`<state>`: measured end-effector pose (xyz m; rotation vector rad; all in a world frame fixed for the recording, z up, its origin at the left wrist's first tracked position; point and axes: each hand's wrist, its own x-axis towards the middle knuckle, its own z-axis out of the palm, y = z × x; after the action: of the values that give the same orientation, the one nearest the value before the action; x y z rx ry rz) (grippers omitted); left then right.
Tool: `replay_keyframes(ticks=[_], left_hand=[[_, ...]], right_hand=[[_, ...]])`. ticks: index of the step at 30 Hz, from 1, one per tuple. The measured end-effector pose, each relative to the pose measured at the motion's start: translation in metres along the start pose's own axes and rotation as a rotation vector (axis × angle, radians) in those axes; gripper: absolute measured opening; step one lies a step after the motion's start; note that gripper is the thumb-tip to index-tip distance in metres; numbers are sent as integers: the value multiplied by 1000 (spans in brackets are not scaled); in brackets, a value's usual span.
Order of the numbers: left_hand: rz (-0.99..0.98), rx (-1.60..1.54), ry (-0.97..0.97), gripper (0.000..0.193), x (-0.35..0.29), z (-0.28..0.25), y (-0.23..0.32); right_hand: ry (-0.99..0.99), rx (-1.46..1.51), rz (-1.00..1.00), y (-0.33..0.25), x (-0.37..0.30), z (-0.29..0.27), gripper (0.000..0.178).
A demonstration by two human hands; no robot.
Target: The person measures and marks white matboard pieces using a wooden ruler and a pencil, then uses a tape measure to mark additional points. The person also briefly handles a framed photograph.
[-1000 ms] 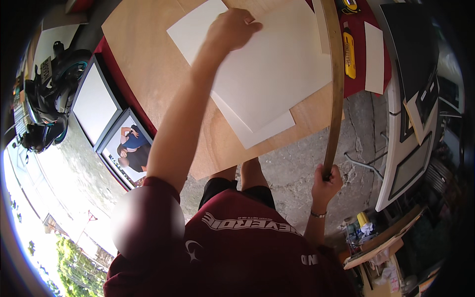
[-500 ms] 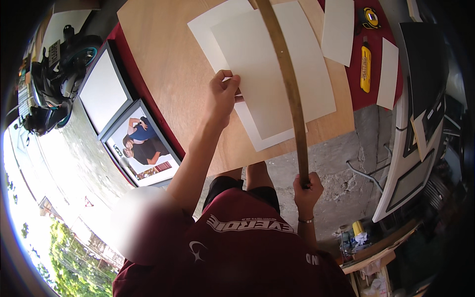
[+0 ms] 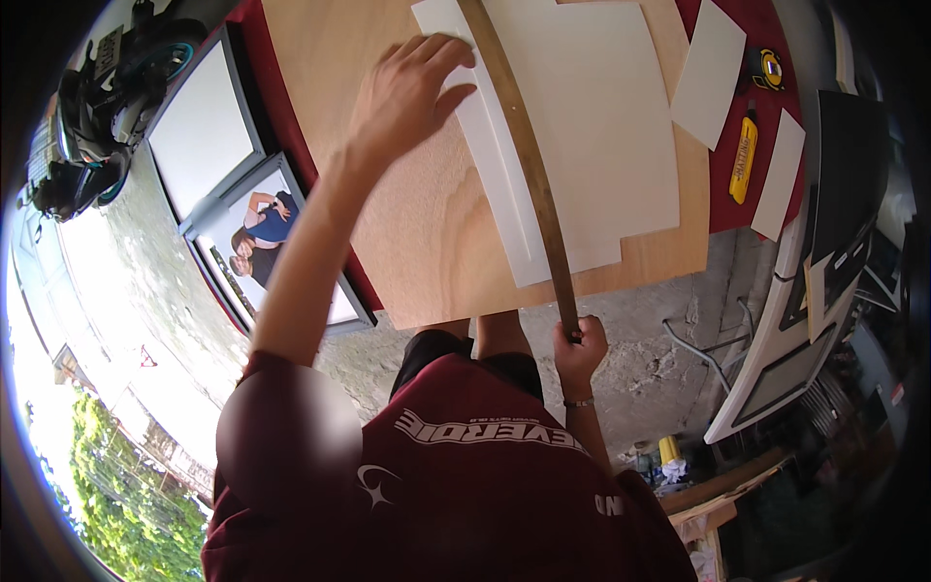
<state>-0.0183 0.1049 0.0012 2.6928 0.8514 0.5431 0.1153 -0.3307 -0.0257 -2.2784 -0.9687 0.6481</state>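
Note:
My right hand is wrapped round the near end of a long brown metal-looking straightedge. The bar runs away from me across white board sheets. My left hand has its fingers stretched out at the left edge of a narrow visible strip of white board; whether the fingertips press on it I cannot tell. To the right of the bar lies a wide white board sheet with a stepped near corner. How the sheets overlap beneath the bar is hidden. All rest on a plywood panel.
On the red cloth at right are a yellow cutter knife, a tape measure and white board offcuts. Picture frames, one with a photo, stand at left. Dark panels lean at far right; a motorcycle is beyond.
My left hand has let go of the sheet's edge, moved farther away and spread its fingers. The straightedge has shifted left, and the sheets under it lie differently.

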Motion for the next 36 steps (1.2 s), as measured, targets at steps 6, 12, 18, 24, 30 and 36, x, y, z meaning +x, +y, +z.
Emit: replay_keyframes(ticks=[6, 12, 18, 24, 30, 36], left_hand=[[623, 109, -282, 28, 57, 10, -46], [431, 53, -802, 29, 99, -8, -32], [508, 40, -841, 39, 96, -10, -34], [635, 16, -793, 39, 93, 4, -43], [497, -68, -768, 41, 87, 2, -43], [585, 111, -871, 59, 95, -11, -27]], right_hand=[[122, 49, 55, -21, 1, -3, 46], [8, -233, -258, -103, 91, 11, 50], [-47, -326, -212, -123, 103, 40, 45], [-45, -313, -183, -123, 103, 43, 47], [-74, -325, -156, -125, 102, 41, 47], [-24, -253, -137, -125, 103, 42, 42]])
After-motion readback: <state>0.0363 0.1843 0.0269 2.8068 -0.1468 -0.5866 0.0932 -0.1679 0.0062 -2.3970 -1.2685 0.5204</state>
